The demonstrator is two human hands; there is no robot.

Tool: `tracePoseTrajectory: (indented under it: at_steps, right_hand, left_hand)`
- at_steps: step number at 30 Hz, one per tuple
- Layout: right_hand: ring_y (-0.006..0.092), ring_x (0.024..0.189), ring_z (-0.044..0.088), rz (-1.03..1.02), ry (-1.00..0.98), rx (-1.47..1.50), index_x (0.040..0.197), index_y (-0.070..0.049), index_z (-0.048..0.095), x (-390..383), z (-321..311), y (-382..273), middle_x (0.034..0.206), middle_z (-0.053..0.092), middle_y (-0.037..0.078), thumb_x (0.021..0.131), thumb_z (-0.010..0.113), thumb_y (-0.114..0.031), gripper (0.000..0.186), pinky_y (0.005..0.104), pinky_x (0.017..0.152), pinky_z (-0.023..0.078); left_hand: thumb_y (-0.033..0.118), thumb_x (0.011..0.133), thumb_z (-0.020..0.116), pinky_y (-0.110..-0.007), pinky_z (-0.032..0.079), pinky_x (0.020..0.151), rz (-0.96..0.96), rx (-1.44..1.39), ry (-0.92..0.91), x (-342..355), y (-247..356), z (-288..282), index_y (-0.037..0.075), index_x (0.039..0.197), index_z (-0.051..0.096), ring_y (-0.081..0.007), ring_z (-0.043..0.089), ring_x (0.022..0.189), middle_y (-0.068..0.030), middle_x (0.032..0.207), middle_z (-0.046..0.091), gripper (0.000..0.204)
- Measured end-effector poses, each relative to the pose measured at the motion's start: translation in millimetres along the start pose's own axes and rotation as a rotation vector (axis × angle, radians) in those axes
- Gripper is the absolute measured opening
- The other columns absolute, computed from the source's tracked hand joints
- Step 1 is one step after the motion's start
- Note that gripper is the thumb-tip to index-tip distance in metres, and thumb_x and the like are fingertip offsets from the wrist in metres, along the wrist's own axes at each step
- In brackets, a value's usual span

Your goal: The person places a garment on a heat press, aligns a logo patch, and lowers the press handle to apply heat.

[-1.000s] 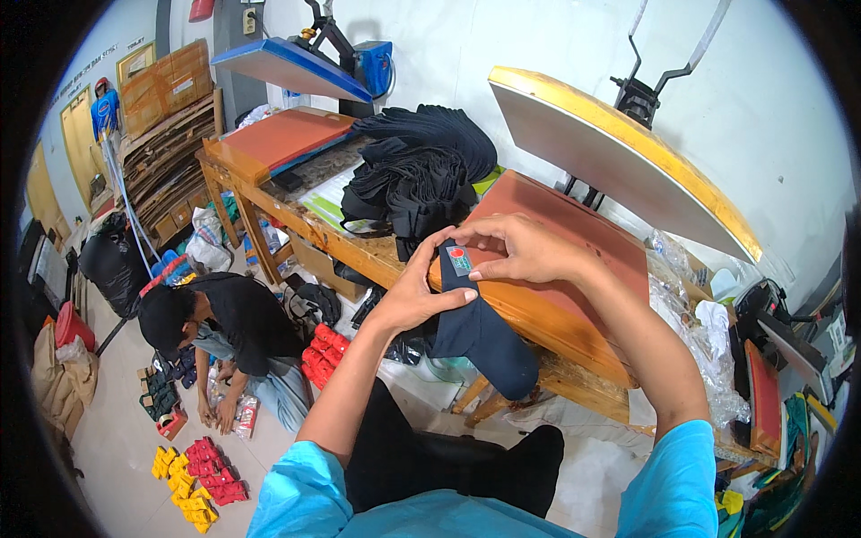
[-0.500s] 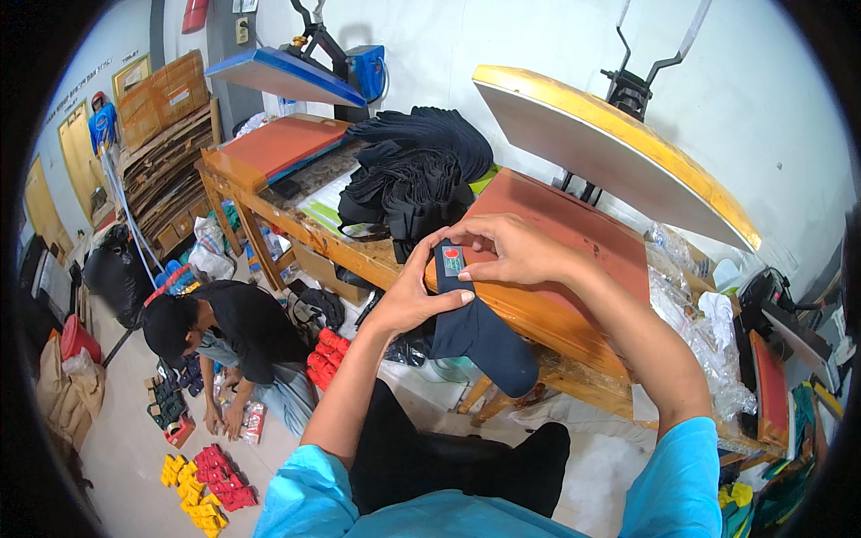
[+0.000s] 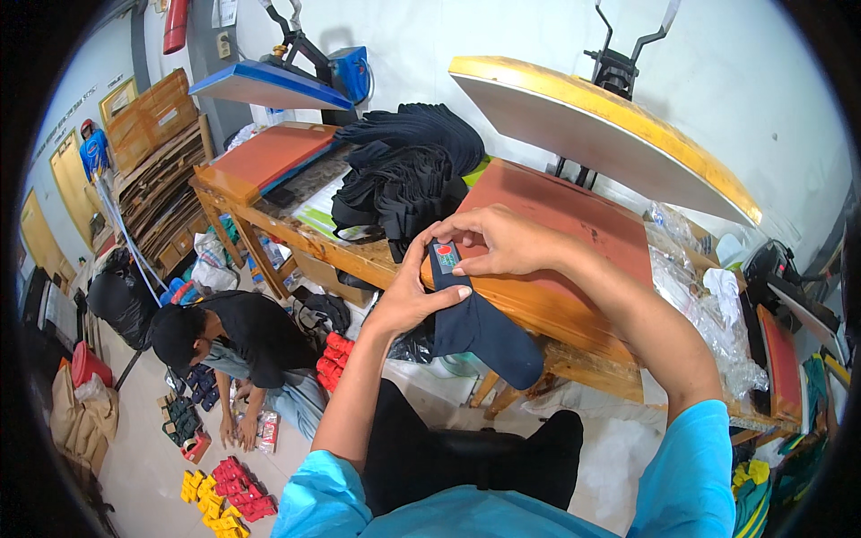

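While the view shifts slightly, left fingers [image 3: 446,297], right fingers [image 3: 480,264], still curled nearly closed on dark sock [image 3: 489,334], label [image 3: 446,257] showing.

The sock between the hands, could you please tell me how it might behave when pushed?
The sock is probably floppy, since it looks like soft cloth. It seems light, appearing thin and unstuffed. Its flat shape suggests it would hardly roll.
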State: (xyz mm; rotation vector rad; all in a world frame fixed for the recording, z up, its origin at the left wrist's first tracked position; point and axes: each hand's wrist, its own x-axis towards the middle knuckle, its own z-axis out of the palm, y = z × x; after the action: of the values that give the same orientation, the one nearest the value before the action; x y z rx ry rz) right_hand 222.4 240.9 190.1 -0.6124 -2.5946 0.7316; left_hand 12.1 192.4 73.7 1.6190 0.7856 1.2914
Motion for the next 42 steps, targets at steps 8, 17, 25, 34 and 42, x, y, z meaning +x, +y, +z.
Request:
tracePoseTrajectory:
  at_steps: [8,17,25,34,42]
  right_hand:
    - [0.0199,0.105,0.068,0.079,-0.041,-0.022,0.144,-0.002,0.066,-1.1,-2.7,-8.7,0.127,0.076,0.012,0.087,0.085,-0.008,0.06,0.0371,0.099,0.058]
    - [0.0206,0.098,0.066,0.071,-0.033,-0.034,0.142,-0.001,0.066,-2.0,-3.0,-6.0,0.125,0.076,0.012,0.086,0.087,-0.01,0.061,0.0376,0.094,0.058]
    - [0.0201,0.098,0.066,0.093,-0.049,-0.044,0.143,-0.001,0.066,0.0,-2.5,-6.3,0.126,0.076,0.012,0.086,0.088,-0.01,0.062,0.037,0.094,0.058]
    - [0.0276,0.107,0.071,0.084,0.065,-0.031,0.14,0.0,0.064,-8.3,-9.4,-15.3,0.121,0.074,0.017,0.091,0.079,-0.006,0.051,0.0392,0.097,0.056]
    - [0.0397,0.119,0.068,-0.115,0.452,-0.691,0.133,-0.003,0.069,-70.5,-4.9,-120.7,0.133,0.071,0.019,0.089,0.075,-0.002,0.044,0.0457,0.105,0.053]
  left_hand:
    - [0.02,0.079,0.095,-0.04,0.033,0.127,-0.041,-0.058,-0.04,3.4,-2.1,-2.8,0.003,0.169,0.025,-0.0265,0.043,0.151,-0.0169,0.161,0.043,0.115]
    - [0.019,0.08,0.094,-0.039,0.036,0.124,-0.034,-0.078,-0.05,2.9,6.8,-0.1,0.004,0.168,0.027,-0.0239,0.047,0.147,-0.0139,0.157,0.046,0.112]
    - [0.02,0.081,0.093,-0.038,0.038,0.122,-0.035,-0.05,-0.048,2.5,7.5,-1.3,0.005,0.167,0.028,-0.0228,0.049,0.145,-0.0128,0.155,0.048,0.109]
    - [0.021,0.08,0.094,-0.038,0.036,0.124,-0.016,-0.02,-0.029,4.1,2.5,-0.3,0.005,0.169,0.028,-0.0231,0.049,0.145,-0.0136,0.157,0.048,0.112]
    - [0.027,0.077,0.095,-0.043,0.028,0.13,0.008,0.048,-0.023,5.2,0.3,0.1,0.003,0.169,0.027,-0.0318,0.039,0.155,-0.0215,0.164,0.042,0.117]
